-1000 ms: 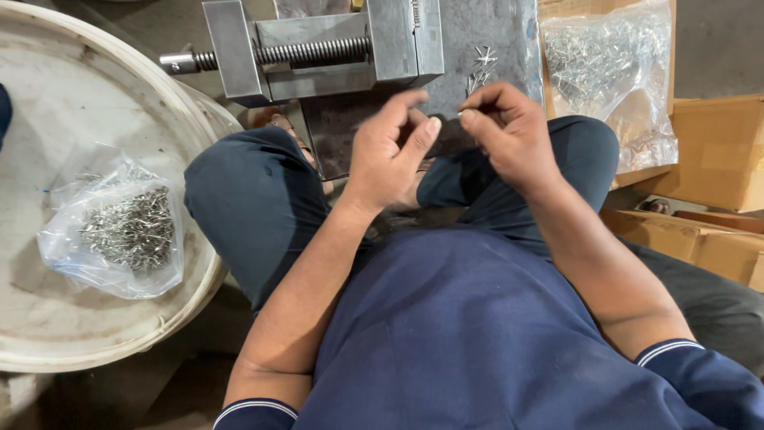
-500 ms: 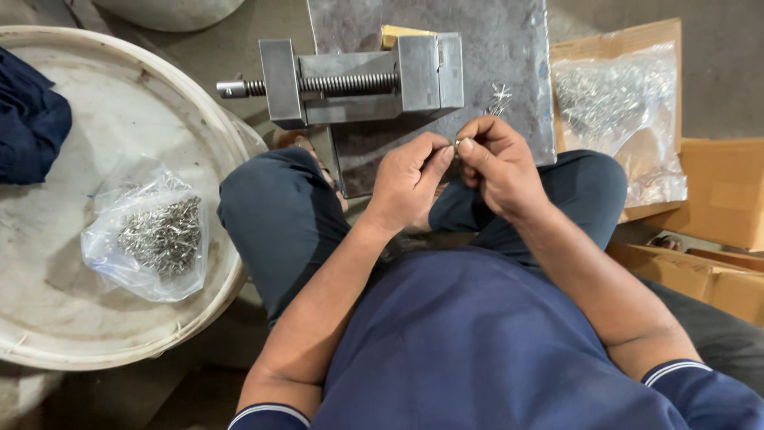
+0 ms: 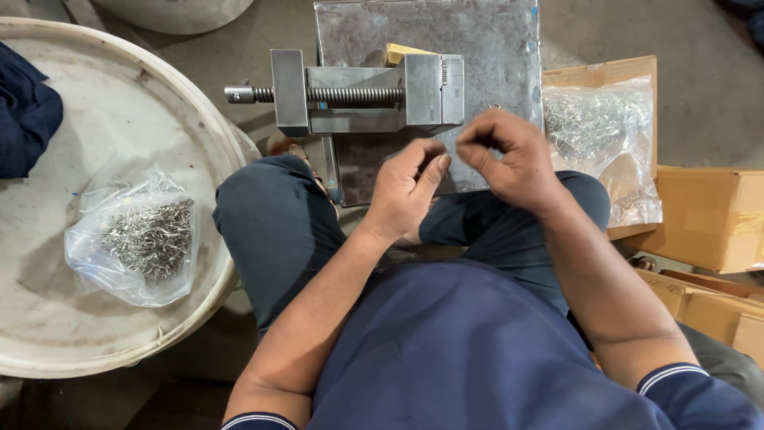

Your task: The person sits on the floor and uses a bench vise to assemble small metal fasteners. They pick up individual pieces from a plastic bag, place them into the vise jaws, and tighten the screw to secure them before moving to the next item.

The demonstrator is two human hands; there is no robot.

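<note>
Two hands hover near the steel vise [image 3: 362, 91]: my right hand [image 3: 509, 155] pinches something too small to identify, my left hand [image 3: 406, 191] half open beside it. Loosening that pinch could drop it between my knees.

Counts, head view: two hands, left hand [image 3: 406, 191] and right hand [image 3: 509, 159]. One metal vise [image 3: 358, 94] on one steel plate [image 3: 477, 40]. Two clear plastic bags of small metal parts: bag on the round tray [image 3: 135, 239], bag on the cardboard [image 3: 601, 135]. One round white tray [image 3: 199, 143]. One dark blue cloth [image 3: 24, 111]. Cardboard boxes at right [image 3: 708, 215]: at least two, exact number unclear
</note>
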